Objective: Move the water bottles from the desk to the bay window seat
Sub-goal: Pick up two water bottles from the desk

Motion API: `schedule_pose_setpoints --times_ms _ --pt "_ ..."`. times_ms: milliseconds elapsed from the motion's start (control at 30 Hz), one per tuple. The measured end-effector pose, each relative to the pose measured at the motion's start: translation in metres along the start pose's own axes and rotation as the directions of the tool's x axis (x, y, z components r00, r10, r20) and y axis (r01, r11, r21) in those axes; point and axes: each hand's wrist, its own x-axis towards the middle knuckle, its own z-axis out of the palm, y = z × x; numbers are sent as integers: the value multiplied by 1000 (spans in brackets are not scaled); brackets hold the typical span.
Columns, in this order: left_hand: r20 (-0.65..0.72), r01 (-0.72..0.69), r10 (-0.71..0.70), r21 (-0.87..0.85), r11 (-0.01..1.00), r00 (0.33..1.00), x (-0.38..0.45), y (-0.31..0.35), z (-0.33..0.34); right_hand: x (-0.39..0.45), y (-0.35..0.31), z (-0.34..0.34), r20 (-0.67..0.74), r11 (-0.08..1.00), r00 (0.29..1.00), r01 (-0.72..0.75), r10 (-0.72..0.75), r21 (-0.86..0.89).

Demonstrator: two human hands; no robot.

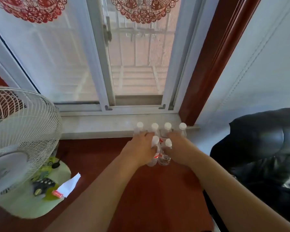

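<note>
Several clear water bottles with white caps stand clustered at the pale stone window sill [97, 126]. A back row [167, 127] runs along the sill's front edge. Two more bottles are in front, over the red-brown surface [141, 190]. My left hand [141, 146] is wrapped around the front left bottle [155, 140], below its cap. My right hand [178, 144] grips the front right bottle [165, 159], which has a red label. Both bottles are upright, side by side and touching. My fingers hide the bodies of the back bottles.
A white cage fan [18, 134] on a pale round base [23, 206] stands at the left, with small items and a white paper [69, 183] on the base. A black padded chair [261, 148] is at the right. The window frame [97, 64] rises behind the sill.
</note>
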Motion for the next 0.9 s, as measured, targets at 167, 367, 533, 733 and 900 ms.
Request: schedule_pose_setpoints --times_ms 167,367,533,733,900 --pt "104 26 -33 64 998 994 13 11 19 9 6 10 98 985 990 110 -97 -136" --pt "71 43 -50 102 994 996 23 10 44 19 30 23 71 985 992 112 -104 -128" --pt "-32 100 -99 19 995 995 26 1 55 25 43 31 -17 994 998 61 -59 93" --pt "-58 108 -112 -76 991 992 21 -8 66 23 49 40 -85 964 996 23 -1 265" --pt "-83 113 -127 -156 981 988 18 -6 71 25 51 45 -105 957 994 -1 33 289"
